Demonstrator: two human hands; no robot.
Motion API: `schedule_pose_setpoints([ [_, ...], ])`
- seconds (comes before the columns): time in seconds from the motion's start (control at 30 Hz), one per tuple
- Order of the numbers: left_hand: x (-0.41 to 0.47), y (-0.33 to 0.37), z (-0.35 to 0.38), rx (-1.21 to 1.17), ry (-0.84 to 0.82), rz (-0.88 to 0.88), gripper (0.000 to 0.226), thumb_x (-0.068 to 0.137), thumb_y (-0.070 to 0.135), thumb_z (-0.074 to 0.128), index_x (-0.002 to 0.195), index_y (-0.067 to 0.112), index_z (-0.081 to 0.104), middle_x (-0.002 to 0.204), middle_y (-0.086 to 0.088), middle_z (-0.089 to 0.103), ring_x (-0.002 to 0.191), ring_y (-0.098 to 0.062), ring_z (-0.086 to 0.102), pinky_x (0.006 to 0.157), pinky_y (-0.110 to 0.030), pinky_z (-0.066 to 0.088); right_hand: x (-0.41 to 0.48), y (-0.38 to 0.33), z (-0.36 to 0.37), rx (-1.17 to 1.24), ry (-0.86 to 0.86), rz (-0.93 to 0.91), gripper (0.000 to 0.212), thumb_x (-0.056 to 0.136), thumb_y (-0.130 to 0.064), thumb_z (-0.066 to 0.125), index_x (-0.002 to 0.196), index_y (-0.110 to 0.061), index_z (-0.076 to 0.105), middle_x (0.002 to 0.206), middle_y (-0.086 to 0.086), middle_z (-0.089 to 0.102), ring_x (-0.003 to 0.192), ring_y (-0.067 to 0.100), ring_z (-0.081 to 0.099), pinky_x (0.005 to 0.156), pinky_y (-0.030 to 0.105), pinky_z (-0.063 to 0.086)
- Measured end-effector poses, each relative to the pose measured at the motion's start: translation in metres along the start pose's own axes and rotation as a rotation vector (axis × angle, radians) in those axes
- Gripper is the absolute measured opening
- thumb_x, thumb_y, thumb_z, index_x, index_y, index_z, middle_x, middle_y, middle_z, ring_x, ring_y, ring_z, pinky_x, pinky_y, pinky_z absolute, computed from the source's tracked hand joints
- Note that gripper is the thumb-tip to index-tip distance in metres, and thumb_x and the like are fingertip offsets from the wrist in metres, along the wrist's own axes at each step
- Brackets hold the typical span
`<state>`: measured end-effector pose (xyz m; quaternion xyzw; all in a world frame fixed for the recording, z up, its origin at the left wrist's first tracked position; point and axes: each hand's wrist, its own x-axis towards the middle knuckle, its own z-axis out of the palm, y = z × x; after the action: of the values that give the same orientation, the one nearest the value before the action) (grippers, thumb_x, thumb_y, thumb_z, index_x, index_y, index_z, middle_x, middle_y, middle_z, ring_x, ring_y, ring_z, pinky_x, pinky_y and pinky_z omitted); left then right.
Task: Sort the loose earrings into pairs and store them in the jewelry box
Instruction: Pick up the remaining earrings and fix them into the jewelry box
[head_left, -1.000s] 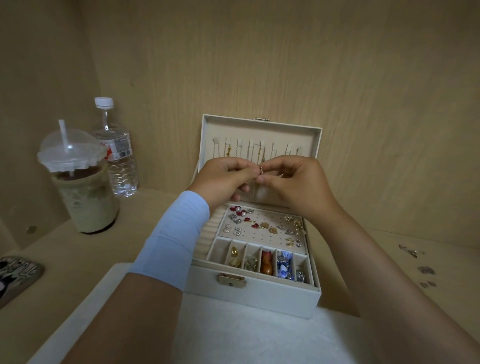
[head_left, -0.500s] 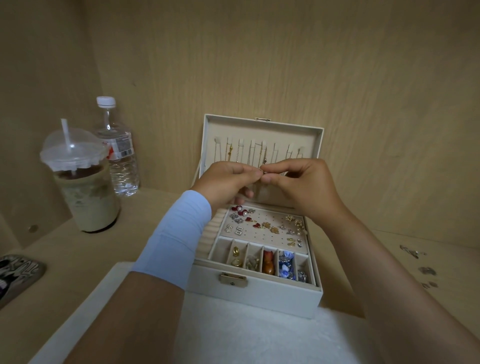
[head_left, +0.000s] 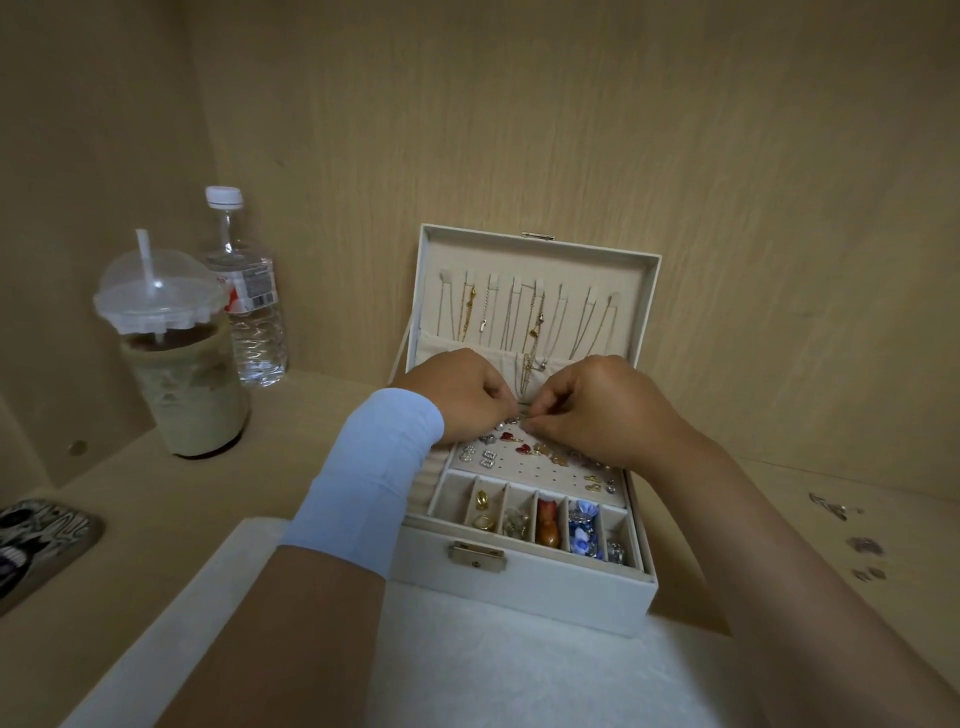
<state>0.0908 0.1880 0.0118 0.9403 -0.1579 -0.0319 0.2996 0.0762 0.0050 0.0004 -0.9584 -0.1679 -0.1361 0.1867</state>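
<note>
A cream jewelry box (head_left: 519, 587) stands open on a white cloth, necklaces hanging inside its raised lid (head_left: 540, 260). Its perforated earring panel (head_left: 540, 470) holds several earrings, red, silver and gold. Front compartments hold gold, amber and blue pieces. My left hand (head_left: 457, 395) and my right hand (head_left: 597, 410) meet fingertip to fingertip at the panel's back edge, both pinching a small silver earring (head_left: 521, 418) just above the panel. The fingers hide most of that earring.
An iced drink cup with a straw (head_left: 176, 364) and a water bottle (head_left: 249, 301) stand at the back left. A patterned phone case (head_left: 36, 540) lies at the left edge. Several loose small pieces (head_left: 852, 535) lie on the wooden shelf at the right.
Both hands have come down together from in front of the lid to the back edge of the earring panel, still pinching the small earring between them.
</note>
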Motion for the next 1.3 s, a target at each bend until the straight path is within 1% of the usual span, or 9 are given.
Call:
schedule_pose_setpoints([
  [0.2, 0.0, 0.0, 0.0, 0.003, 0.006, 0.009, 0.024, 0.092, 0.026, 0.055, 0.099, 0.03, 0.078, 0.109, 0.013, 0.071, 0.1, -0.011, 0.062, 0.092, -0.029, 0.049, 0.001, 0.001, -0.004, 0.093, -0.123, 0.025, 0.022, 0.088, -0.041, 0.068, 0.071, -0.029, 0.076, 0.071, -0.011, 0.072, 0.066, 0.005, 0.066, 0.068, 0.034, 0.057],
  [0.47, -0.002, 0.003, 0.002, 0.033, -0.01, 0.014, 0.026, 0.09, 0.021, 0.052, 0.092, 0.026, 0.078, 0.097, 0.007, 0.073, 0.093, -0.014, 0.065, 0.089, -0.033, 0.054, 0.001, 0.004, -0.004, 0.177, -0.108, 0.057, 0.03, 0.091, -0.047, 0.06, 0.08, -0.026, 0.079, 0.076, -0.006, 0.073, 0.07, 0.01, 0.067, 0.074, 0.044, 0.059],
  [0.6, -0.002, 0.007, 0.002, -0.001, 0.027, 0.044, 0.021, 0.088, 0.023, 0.056, 0.093, 0.031, 0.076, 0.097, 0.015, 0.07, 0.094, -0.01, 0.063, 0.088, -0.029, 0.051, -0.003, 0.004, -0.015, 0.249, -0.044, 0.062, 0.021, 0.093, -0.04, 0.065, 0.083, -0.029, 0.08, 0.079, -0.01, 0.074, 0.074, 0.008, 0.068, 0.074, 0.04, 0.058],
  [0.77, -0.008, 0.031, 0.008, -0.074, 0.128, 0.139, 0.018, 0.089, 0.027, 0.058, 0.096, 0.034, 0.072, 0.09, 0.017, 0.067, 0.084, -0.008, 0.065, 0.078, -0.026, 0.052, -0.025, 0.024, -0.042, 0.276, 0.021, 0.087, 0.015, 0.094, -0.033, 0.066, 0.092, -0.028, 0.08, 0.084, -0.017, 0.072, 0.065, -0.014, 0.059, 0.062, 0.01, 0.038],
  [0.9, -0.017, 0.065, 0.028, -0.022, 0.164, 0.276, 0.017, 0.09, 0.027, 0.059, 0.099, 0.033, 0.072, 0.094, 0.022, 0.062, 0.086, 0.001, 0.058, 0.08, -0.022, 0.048, -0.063, 0.061, -0.067, 0.193, 0.017, 0.155, 0.011, 0.092, -0.032, 0.068, 0.091, -0.028, 0.079, 0.088, -0.013, 0.073, 0.064, -0.013, 0.057, 0.064, 0.013, 0.038],
  [1.0, -0.021, 0.095, 0.051, 0.021, 0.145, 0.336, 0.017, 0.089, 0.028, 0.059, 0.099, 0.033, 0.072, 0.096, 0.019, 0.066, 0.082, 0.002, 0.057, 0.083, -0.022, 0.048, -0.095, 0.093, -0.086, 0.109, -0.015, 0.219, 0.007, 0.09, -0.03, 0.071, 0.09, -0.033, 0.077, 0.088, -0.015, 0.072, 0.069, -0.014, 0.059, 0.063, 0.005, 0.038],
  [1.07, -0.02, 0.116, 0.07, 0.027, 0.108, 0.346, 0.016, 0.088, 0.028, 0.06, 0.097, 0.032, 0.073, 0.093, 0.019, 0.067, 0.082, 0.0, 0.058, 0.083, -0.022, 0.048, -0.115, 0.111, -0.096, 0.055, -0.055, 0.256, 0.009, 0.09, -0.027, 0.071, 0.091, -0.036, 0.074, 0.089, -0.016, 0.069, 0.066, -0.009, 0.06, 0.06, 0.005, 0.039],
  [1.17, -0.014, 0.146, 0.105, 0.025, 0.015, 0.346, 0.015, 0.087, 0.03, 0.061, 0.096, 0.03, 0.073, 0.092, 0.015, 0.068, 0.078, -0.005, 0.058, 0.085, -0.025, 0.051, -0.139, 0.133, -0.107, 0.001, -0.105, 0.335, 0.009, 0.09, -0.031, 0.07, 0.095, -0.036, 0.074, 0.095, -0.017, 0.07, 0.05, -0.01, 0.058, 0.056, 0.018, 0.044],
  [1.3, -0.008, 0.172, 0.157, 0.063, -0.124, 0.303, 0.016, 0.084, 0.026, 0.061, 0.093, 0.03, 0.074, 0.099, 0.012, 0.071, 0.088, -0.011, 0.063, 0.088, -0.024, 0.05, -0.159, 0.155, -0.117, -0.072, -0.223, 0.371, 0.016, 0.085, -0.026, 0.072, 0.086, -0.042, 0.072, 0.086, -0.022, 0.069, 0.057, -0.016, 0.057, 0.063, 0.016, 0.042],
])
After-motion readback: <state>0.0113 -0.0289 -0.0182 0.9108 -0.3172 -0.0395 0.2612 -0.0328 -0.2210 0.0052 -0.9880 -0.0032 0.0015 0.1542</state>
